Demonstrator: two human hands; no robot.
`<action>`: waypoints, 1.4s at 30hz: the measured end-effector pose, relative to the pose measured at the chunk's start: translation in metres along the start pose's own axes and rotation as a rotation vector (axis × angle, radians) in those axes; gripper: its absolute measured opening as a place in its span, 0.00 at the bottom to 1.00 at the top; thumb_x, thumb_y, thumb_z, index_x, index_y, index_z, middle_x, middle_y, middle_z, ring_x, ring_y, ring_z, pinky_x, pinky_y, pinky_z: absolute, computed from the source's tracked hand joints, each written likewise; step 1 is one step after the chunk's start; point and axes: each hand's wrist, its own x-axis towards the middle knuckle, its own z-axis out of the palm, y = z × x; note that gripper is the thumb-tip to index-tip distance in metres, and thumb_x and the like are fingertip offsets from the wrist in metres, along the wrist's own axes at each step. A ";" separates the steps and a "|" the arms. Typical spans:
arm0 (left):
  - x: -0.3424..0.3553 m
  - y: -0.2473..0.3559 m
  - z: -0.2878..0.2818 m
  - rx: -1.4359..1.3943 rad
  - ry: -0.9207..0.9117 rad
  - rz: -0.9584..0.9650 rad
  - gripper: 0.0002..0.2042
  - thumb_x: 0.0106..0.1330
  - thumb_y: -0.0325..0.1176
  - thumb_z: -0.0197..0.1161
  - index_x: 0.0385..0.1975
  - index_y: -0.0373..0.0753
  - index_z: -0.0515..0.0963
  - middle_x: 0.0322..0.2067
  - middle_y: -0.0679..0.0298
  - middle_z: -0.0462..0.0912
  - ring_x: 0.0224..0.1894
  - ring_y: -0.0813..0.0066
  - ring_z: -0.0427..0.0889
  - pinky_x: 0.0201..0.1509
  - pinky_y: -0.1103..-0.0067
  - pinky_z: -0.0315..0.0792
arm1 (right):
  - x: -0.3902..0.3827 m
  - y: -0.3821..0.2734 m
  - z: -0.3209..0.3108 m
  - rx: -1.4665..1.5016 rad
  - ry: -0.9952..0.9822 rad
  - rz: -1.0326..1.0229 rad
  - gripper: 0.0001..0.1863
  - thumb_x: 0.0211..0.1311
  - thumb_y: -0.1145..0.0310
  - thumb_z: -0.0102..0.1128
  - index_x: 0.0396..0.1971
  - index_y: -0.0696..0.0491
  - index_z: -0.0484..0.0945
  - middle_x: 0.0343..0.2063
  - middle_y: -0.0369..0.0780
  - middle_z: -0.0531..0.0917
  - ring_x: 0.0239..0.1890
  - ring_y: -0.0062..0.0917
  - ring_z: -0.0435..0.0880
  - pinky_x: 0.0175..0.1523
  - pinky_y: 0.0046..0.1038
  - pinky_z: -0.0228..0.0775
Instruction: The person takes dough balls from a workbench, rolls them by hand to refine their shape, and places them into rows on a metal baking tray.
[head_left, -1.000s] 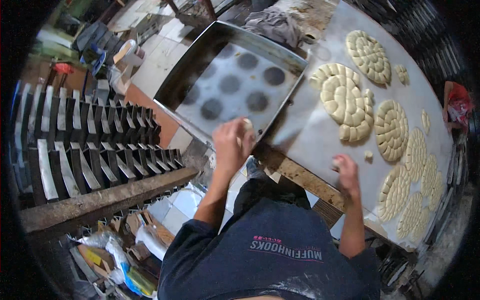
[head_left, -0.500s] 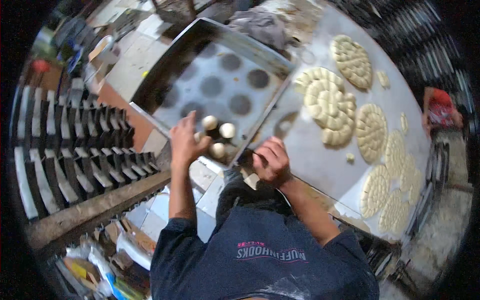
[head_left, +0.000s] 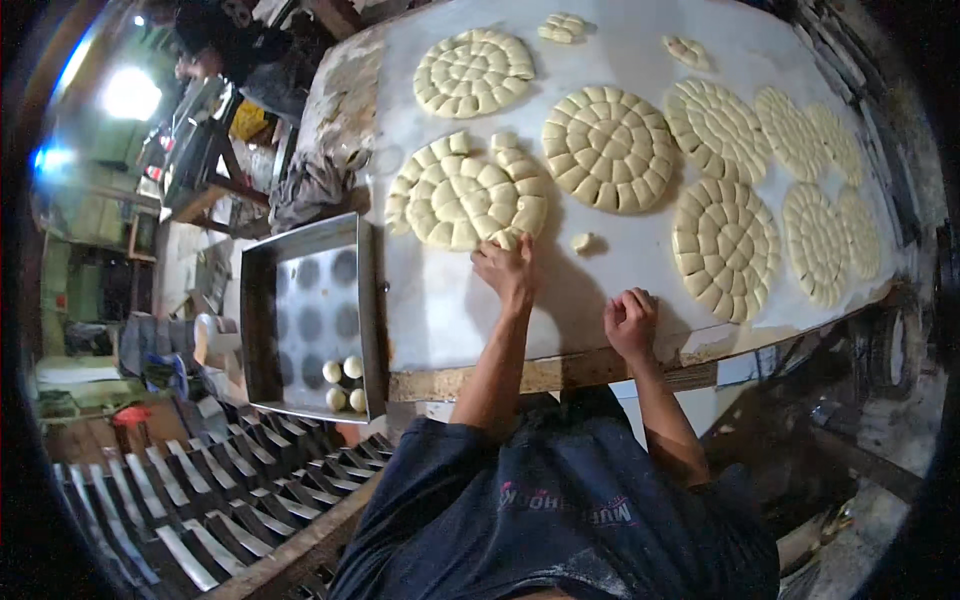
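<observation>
My left hand (head_left: 508, 272) reaches the near edge of a round of pale dough cut into many small pieces (head_left: 465, 195). Its fingers are closed on one dough piece (head_left: 506, 238) at that edge. Closer to the table's front, my right hand (head_left: 632, 322) is curled in a fist on the tabletop; whatever may be under its fingers is hidden. A single loose dough piece (head_left: 583, 243) lies between the two hands. To the left, a deep metal baking tray (head_left: 375, 300) has several smooth dough balls (head_left: 345, 384) grouped in its near right corner.
More cut dough rounds (head_left: 608, 150) cover the table's (head_left: 430, 330) middle and right. Small dough bits (head_left: 562, 28) lie at the far side. A grey cloth (head_left: 308, 190) sits beyond the tray, and racks of metal slats (head_left: 225, 490) stand at the lower left. Another person (head_left: 235, 40) is at the far left.
The view has swung right, toward the table. My left hand has left the dough balls in the tray and come over to the cut dough round. My right hand stays curled near the table's front edge.
</observation>
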 end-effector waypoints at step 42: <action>-0.023 -0.046 -0.047 -0.298 -0.266 0.275 0.12 0.61 0.42 0.70 0.32 0.40 0.79 0.34 0.57 0.79 0.42 0.52 0.75 0.47 0.61 0.69 | 0.033 0.008 0.043 0.040 -0.258 -0.235 0.09 0.52 0.66 0.60 0.28 0.55 0.73 0.30 0.47 0.76 0.39 0.45 0.74 0.54 0.50 0.65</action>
